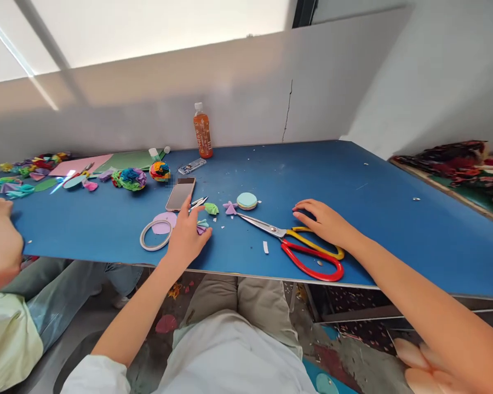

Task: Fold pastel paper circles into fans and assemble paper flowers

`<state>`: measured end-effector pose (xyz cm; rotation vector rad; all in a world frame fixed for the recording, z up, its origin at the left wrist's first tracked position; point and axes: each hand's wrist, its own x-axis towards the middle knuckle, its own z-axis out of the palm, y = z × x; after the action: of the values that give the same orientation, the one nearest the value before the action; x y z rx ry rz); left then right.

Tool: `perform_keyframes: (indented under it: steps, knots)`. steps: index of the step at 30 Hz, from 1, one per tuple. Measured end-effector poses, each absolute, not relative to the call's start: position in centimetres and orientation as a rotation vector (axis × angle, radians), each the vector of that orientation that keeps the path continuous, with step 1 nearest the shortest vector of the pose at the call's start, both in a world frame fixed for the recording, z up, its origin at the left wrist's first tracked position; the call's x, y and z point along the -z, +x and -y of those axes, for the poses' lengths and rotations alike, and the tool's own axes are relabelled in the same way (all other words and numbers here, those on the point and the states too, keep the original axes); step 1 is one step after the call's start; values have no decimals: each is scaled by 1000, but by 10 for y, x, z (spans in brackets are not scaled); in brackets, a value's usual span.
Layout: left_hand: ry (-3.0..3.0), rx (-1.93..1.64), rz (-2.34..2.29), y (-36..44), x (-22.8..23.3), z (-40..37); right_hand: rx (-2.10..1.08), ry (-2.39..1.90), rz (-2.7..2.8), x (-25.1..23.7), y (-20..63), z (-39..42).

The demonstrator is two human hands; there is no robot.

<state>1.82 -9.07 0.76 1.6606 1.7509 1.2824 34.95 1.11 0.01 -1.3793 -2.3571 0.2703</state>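
Note:
My left hand (187, 235) is over the table's near side with its fingers apart. Beside its fingers lie a small multicoloured folded paper piece (202, 225) and a pair of slim pointed tools (198, 203), partly covered. My right hand (322, 220) rests by the yellow handle of large scissors (281, 232), fingers loosely bent and holding nothing. The scissors have one red handle loop, and their tips point left. Between my hands are a stack of pale blue paper discs (247, 201), a purple paper twist (230, 208) and a green paper twist (211, 208).
Left of my left hand are a tape roll (142, 239), a purple disc (166, 221) and a phone (181, 194). Farther back stand an orange drink bottle (202, 131) and colourful paper balls (129, 179). Another person's arm (0, 243) reaches over the table's left end.

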Motion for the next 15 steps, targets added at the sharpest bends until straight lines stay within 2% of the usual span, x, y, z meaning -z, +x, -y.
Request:
perform_keyframes:
  steps: [7, 12, 15]
  knots:
    - [1736, -1371, -1821, -9, -17, 114, -322, -1447, 2322, -2, 345, -9]
    - [1715, -910, -2170, -62, -23, 142, -353, -1547, 2353, -9, 338, -4]
    - [1689, -854, -2338, -91, -15, 160, -355, -1643, 2365, -12, 334, -3]
